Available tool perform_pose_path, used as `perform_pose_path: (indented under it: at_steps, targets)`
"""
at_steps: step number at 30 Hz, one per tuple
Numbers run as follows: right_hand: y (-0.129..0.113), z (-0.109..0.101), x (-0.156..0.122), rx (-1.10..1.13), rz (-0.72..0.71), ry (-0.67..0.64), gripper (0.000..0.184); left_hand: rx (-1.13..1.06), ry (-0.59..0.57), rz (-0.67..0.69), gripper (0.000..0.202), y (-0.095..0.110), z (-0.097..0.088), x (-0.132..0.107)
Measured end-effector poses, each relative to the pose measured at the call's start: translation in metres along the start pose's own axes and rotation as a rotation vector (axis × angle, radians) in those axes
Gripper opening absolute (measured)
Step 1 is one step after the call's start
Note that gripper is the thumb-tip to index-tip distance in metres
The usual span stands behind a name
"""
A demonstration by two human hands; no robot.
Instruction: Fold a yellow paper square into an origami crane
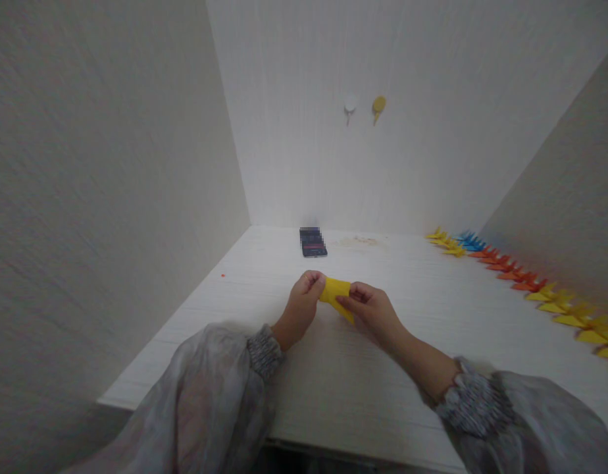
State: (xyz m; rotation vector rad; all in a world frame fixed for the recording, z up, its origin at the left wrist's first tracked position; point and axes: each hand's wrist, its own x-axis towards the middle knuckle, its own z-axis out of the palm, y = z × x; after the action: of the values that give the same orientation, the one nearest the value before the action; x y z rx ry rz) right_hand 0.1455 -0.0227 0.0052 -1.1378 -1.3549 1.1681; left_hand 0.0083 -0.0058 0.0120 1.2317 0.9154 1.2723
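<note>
A small piece of yellow folded paper (pixel 337 289) is held between my two hands, above the middle of the white table. My left hand (pixel 304 299) pinches its left end between thumb and fingers. On the other side, my right hand (pixel 370 308) grips the right edge, its thumb lying across the front of the paper. Part of the paper hangs down below the right thumb. The fingertips behind the paper are partly hidden.
Folded paper cranes in yellow (pixel 560 304), blue (pixel 469 240) and orange-red (pixel 511 268) line the table's right side. A phone (pixel 314 243) lies near the back wall. Panels enclose the white table (pixel 225 309) left, right and behind. Two hooks, white (pixel 350 107) and gold (pixel 379 105), hang there.
</note>
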Motion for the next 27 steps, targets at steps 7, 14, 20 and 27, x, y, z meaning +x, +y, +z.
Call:
perform_pose_path:
  at_steps: [7, 14, 20, 27]
  targets:
    - [-0.003, -0.005, -0.001, 0.058, 0.038, 0.043, 0.019, -0.117, 0.001, -0.013, 0.031, 0.004, -0.001, 0.002]
    - [0.001, -0.003, -0.001, -0.091, -0.028, -0.004, 0.016, -0.072, -0.117, -0.032, 0.045, -0.003, -0.004, 0.003]
    - [0.001, -0.017, 0.003, -0.405, -0.458, 0.073, 0.005, 0.233, -0.123, 0.181, 0.015, -0.002, -0.011, 0.003]
    - [0.006, -0.035, 0.01, -0.894, -0.934, -0.062, 0.015, 0.792, -0.33, 0.752, 0.009, -0.009, -0.026, 0.007]
